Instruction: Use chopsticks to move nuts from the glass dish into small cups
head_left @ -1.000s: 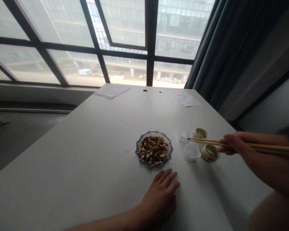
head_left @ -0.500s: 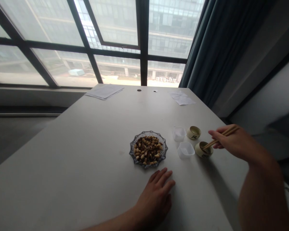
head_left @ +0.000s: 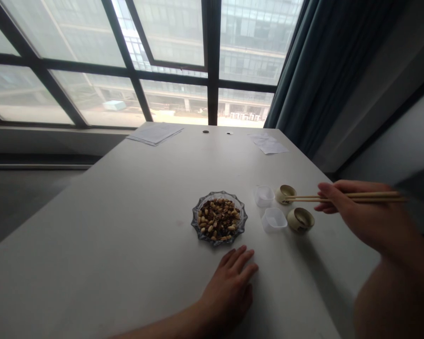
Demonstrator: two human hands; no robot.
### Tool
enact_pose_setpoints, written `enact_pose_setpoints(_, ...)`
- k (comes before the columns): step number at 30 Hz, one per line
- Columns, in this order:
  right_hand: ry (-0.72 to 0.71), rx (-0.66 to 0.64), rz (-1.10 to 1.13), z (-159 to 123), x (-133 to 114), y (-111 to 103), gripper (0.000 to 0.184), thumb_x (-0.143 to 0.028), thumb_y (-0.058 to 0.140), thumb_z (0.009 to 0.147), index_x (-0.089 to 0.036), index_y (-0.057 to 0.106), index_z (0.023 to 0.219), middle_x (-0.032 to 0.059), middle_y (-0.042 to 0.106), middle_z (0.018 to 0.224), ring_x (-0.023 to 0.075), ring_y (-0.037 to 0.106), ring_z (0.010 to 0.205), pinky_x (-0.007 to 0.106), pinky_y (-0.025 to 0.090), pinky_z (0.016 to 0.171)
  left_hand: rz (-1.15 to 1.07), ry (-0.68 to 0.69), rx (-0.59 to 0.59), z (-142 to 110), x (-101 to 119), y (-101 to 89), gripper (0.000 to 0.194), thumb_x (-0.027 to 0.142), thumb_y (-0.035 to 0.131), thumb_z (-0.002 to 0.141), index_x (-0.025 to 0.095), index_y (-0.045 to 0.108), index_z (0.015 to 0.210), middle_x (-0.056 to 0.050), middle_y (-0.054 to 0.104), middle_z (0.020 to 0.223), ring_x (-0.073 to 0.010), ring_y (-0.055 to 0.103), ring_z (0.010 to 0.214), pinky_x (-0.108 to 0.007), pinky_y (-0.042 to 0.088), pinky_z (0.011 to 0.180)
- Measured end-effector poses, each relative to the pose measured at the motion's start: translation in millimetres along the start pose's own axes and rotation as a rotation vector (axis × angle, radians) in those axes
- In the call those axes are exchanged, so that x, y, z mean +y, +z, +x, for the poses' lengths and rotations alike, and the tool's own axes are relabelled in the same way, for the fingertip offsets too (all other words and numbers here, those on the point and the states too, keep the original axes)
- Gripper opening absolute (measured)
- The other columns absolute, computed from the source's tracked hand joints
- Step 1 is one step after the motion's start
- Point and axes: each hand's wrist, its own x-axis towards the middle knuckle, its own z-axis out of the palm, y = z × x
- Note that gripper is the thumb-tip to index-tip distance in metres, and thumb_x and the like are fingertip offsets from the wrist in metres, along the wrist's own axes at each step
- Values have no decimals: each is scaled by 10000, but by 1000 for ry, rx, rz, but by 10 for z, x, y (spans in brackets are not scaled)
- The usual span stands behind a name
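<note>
The right hand (head_left: 356,216) pinches wooden chopsticks (head_left: 304,199) in a narrow grip, fingers hiding their middle, tips apparently over the far ceramic cup (head_left: 286,192); the left hand (head_left: 228,294) lies open on the surface (head_left: 92,245), just below a glass dish (head_left: 194,223) of nuts (head_left: 217,219), its forearm cut off by the frame

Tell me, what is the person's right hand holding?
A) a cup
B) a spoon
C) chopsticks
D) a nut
C: the right hand pinches a pair of long wooden chopsticks between its fingers, and they lie sideways in the air over the table.
</note>
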Motion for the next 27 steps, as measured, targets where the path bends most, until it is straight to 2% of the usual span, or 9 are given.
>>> enact_pose_setpoints(3,-89,-60,100,-99,-185,140,394,-583,682,912,-219,795,811,84,788,717,270,758,635,323,544,514,-3,-5,-7,1,6,-19,545,76,595,805,269,560,1313,-29,434,1607,-257,301,1526,-460,238,1258)
enact_pose_setpoints(7,-189,-326,198,-186,-408,447,392,-518,651,959,-221,774,736,52,783,721,204,734,640,274,527,562,-5,0,-1,2,18,-39,532,89,596,814,265,559,1315,-31,441,1602,-254,304,1525,-452,236,1258)
enact_pose_setpoints(12,-199,-537,264,-206,-488,793,352,-471,655,964,-205,760,760,38,767,704,188,732,653,253,507,577,-3,5,5,-2,13,-30,529,92,599,815,263,558,1314,-37,441,1602,-268,303,1524,-466,238,1254)
enact_pose_setpoints(18,-219,-605,238,-192,-455,916,325,-439,649,975,-193,773,803,26,761,699,169,717,651,249,494,601,-9,11,12,-13,-6,-14,513,112,608,828,261,561,1317,-42,453,1594,-266,308,1521,-459,229,1256)
enact_pose_setpoints(27,-238,-615,268,-232,-473,1015,301,-409,663,968,-192,754,780,23,756,694,163,710,641,246,502,604,-5,8,8,-12,-10,-8,499,120,608,841,262,566,1317,-41,452,1595,-270,316,1517,-459,239,1253)
